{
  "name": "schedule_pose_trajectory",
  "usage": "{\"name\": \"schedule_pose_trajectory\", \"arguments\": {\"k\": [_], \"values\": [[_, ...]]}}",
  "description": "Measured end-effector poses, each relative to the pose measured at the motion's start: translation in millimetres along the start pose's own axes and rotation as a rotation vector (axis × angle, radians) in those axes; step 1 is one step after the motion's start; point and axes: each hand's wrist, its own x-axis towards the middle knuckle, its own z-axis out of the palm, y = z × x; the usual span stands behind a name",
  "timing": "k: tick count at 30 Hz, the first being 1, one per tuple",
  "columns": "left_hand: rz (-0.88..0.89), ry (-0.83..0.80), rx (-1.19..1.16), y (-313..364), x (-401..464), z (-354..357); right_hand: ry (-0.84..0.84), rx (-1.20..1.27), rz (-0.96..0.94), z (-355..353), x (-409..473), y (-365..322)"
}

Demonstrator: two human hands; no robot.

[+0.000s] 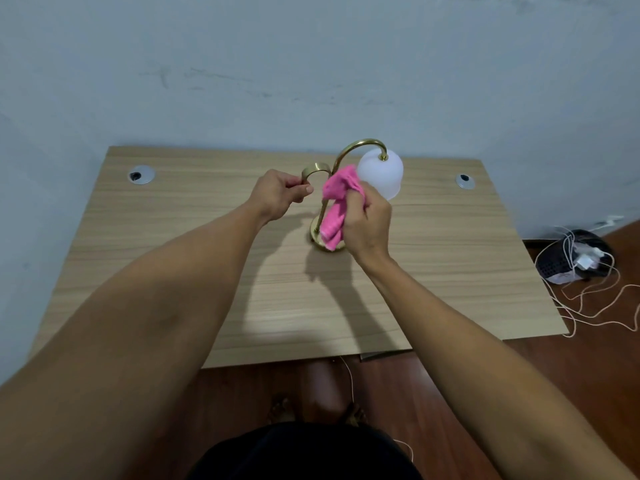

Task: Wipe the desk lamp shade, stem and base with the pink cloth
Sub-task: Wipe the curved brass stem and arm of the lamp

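A brass desk lamp stands near the middle of the wooden desk. Its curved stem arches right to a white frosted shade, which hangs downward. A second brass arm curves to the left. My left hand pinches the end of that left arm. My right hand grips the pink cloth and presses it against the upright stem, just left of the shade. The cloth hangs down over the round brass base and hides most of it.
Two round cable grommets sit in the desk, one far left and one far right. A blue-grey wall rises right behind the desk. On the wooden floor to the right lie a dark bag and tangled white cords.
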Motion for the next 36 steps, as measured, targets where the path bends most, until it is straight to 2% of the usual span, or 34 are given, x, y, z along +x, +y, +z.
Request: {"name": "schedule_pose_trajectory", "arguments": {"k": [2, 3, 7, 10, 12, 15, 17, 18, 20, 22, 24, 26, 28, 30, 32, 36], "values": [[-0.005, -0.003, -0.005, 1.5, -2.5, -0.2, 0.079, -0.013, -0.088, 2.0, 0.7, -0.9], [-0.001, -0.005, -0.006, 1.6, -3.1, -0.3, 0.051, -0.031, -0.139, 5.2, 5.1, -2.4], [0.022, -0.021, 0.021, 4.0, -5.2, -2.0, -0.278, -0.192, -0.210, 27.6, 17.2, -2.7], [0.006, 0.024, 0.121, 5.7, -7.7, -2.2, -0.338, -0.369, -0.241, 42.7, 13.2, 3.1], [0.057, 0.024, 0.147, 4.5, -8.4, -3.1, -0.369, -0.454, -0.333, 40.5, 16.7, 3.9], [0.138, -0.002, 0.199, 4.3, -8.9, -4.7, -0.511, -0.527, -0.467, 31.2, 20.5, 4.3], [0.128, 0.000, 0.181, 2.9, -5.9, -2.8, -0.532, -0.407, -0.404, 25.9, 21.6, 0.3], [0.111, 0.007, 0.163, 2.8, -4.6, -2.0, -0.501, -0.292, -0.275, 23.2, 18.9, -5.8], [0.090, 0.007, 0.131, 1.0, -2.2, -1.2, -0.376, -0.117, -0.019, 20.5, 11.8, -9.1], [0.083, -0.002, 0.086, 2.4, -2.7, 0.5, -0.200, -0.083, 0.087, 12.5, 1.4, -8.5], [0.058, 0.019, 0.068, 1.6, -4.2, 1.3, -0.090, -0.002, 0.021, 3.9, -6.4, -7.3], [0.045, 0.024, 0.070, 1.5, -5.0, -0.2, -0.085, 0.085, -0.075, 3.0, -1.2, -8.5], [0.048, 0.001, 0.075, 6.1, -7.0, -0.1, -0.203, 0.031, -0.157, 12.1, 11.5, -8.7], [0.065, 0.011, 0.098, 7.8, -7.7, -0.1, -0.342, -0.167, -0.228, 25.0, 16.9, -7.2], [0.070, 0.030, 0.144, 11.4, -11.4, -1.1, -0.387, -0.200, -0.208, 31.6, 14.1, -5.5], [0.097, 0.006, 0.141, 6.4, -7.6, -1.7, -0.341, -0.008, -0.024, 10.9, 5.4, -14.7]]}}
